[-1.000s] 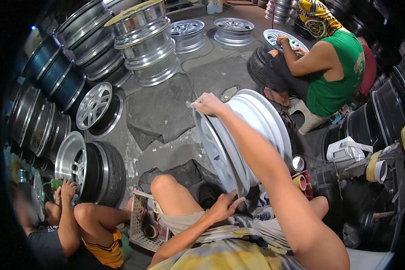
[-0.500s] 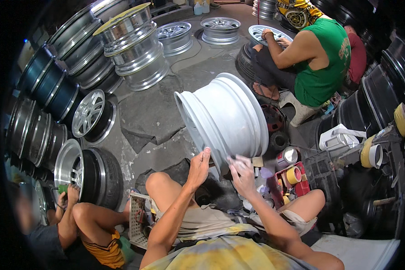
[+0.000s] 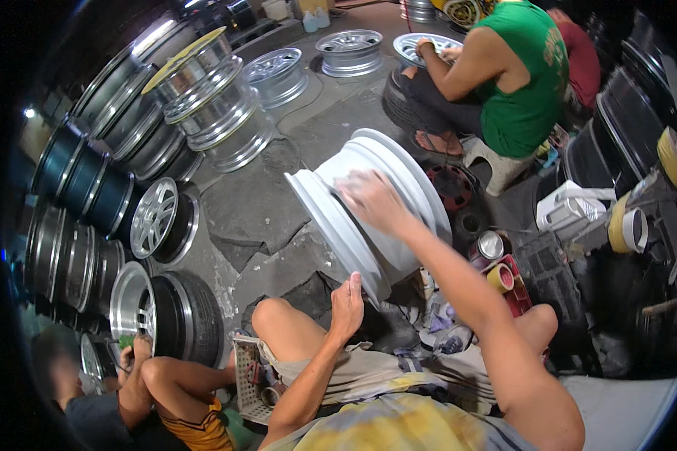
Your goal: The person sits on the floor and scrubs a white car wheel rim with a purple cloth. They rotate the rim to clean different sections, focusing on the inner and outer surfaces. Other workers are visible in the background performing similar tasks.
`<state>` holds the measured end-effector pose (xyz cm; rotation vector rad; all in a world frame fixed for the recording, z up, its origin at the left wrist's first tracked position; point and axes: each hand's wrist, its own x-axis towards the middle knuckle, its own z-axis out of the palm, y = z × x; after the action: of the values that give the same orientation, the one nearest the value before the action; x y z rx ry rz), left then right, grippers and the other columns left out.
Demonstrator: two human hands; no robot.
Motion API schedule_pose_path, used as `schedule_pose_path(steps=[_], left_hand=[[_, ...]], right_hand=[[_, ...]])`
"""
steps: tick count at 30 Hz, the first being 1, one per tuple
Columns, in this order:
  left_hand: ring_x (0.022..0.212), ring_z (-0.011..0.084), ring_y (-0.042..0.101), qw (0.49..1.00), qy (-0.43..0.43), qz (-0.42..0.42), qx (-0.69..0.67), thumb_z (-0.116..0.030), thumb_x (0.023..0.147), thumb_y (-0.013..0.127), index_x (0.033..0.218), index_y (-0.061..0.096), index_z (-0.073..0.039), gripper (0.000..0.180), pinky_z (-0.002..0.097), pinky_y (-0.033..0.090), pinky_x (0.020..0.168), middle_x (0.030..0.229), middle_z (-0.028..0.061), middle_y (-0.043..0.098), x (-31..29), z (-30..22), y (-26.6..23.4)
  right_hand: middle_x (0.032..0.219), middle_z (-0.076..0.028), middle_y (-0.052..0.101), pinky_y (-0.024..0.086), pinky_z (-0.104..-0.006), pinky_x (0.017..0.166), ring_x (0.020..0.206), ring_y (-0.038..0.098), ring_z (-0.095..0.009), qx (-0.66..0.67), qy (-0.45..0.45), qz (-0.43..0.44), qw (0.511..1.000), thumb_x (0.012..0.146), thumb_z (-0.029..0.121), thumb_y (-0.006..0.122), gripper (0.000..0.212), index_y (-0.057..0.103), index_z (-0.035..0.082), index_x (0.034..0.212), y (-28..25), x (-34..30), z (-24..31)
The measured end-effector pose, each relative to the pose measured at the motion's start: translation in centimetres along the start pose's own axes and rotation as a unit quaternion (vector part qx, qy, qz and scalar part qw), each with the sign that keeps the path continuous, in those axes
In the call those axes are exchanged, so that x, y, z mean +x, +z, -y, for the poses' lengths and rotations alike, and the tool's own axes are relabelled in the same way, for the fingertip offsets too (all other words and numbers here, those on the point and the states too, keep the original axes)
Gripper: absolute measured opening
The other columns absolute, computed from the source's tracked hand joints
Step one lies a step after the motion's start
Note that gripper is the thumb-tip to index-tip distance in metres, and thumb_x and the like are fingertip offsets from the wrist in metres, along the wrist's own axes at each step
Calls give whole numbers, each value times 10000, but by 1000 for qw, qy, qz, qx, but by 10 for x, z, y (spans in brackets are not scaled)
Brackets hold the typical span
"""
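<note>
A white wheel rim (image 3: 387, 248) is stood tilted before the person's knees, at the right end of the near edge of a grey mat (image 3: 252, 199) spread on the floor (image 3: 274, 259); its underside is hidden. The left hand (image 3: 347, 304) is set against its near lip, fingers extended; whether they are closed around it cannot be told. The right hand (image 3: 372, 199), motion-blurred, is laid over the barrel, and whether anything is gripped there cannot be told. At the left edge of a red tray (image 3: 520, 297), a tape roll (image 3: 500, 277) is seen; a tin (image 3: 487, 246) is placed beyond its far edge.
</note>
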<state>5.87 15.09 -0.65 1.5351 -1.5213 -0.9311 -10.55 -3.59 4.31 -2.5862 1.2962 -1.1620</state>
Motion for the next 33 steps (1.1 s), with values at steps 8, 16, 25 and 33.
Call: schedule_pose_path(steps=[8,16,25,33], left_hand=[[642,188,381,998,-25,-53,-12,-478,1147,394,746,475,40,660,438,372,602,633,89,384,50,-6,-19],[621,330,425,999,1,-52,10,-380,1142,429,840,563,95,579,508,406,629,678,275,473,38,-11,-7],[597,395,403,999,43,-32,0,-372,1147,430,780,525,87,595,519,371,613,665,291,465,15,-12,14],[637,324,434,995,-14,-97,-1,-427,1147,381,867,568,95,622,504,414,649,688,265,515,65,-16,-10]], right_hand=[[1284,-39,735,359,-510,1128,1280,553,-290,-10,48,-53,997,1012,276,626,281,773,124,1196,20,-12,27],[1346,-17,725,275,-556,1204,1375,517,-328,-14,80,-87,993,1029,235,614,300,773,120,1256,-12,-76,56],[1216,-75,748,276,-664,1174,1376,521,-355,-101,104,175,974,1051,400,522,378,812,170,1125,41,99,-42],[1468,43,626,316,-538,1233,1404,512,-248,-152,17,-65,986,937,226,724,385,736,186,1320,-25,-131,25]])
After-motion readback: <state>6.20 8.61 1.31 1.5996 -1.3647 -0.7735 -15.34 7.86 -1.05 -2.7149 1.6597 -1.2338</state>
